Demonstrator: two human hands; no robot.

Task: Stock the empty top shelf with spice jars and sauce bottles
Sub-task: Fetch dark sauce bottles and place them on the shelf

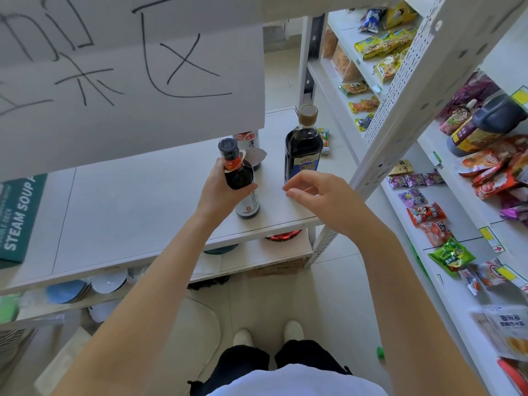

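Observation:
My left hand (220,187) grips a small dark sauce bottle (238,170) with a black cap and red neck label; the bottle stands upright on the white top shelf (137,201) near its right end. Behind it stands a second bottle (249,142), mostly hidden by a hanging paper sign. A tall dark sauce bottle (303,144) with a tan cap and blue label stands further right on the shelf. My right hand (317,192) hovers empty just in front of the tall bottle, fingers loosely curled, touching nothing.
A white paper sign (128,75) with black handwriting hangs over the shelf's back left. A green box (20,218) lies at the shelf's left end. Plates (85,287) sit on the lower shelf. A snack rack (457,181) stands on the right, its post (380,155) close to the shelf corner.

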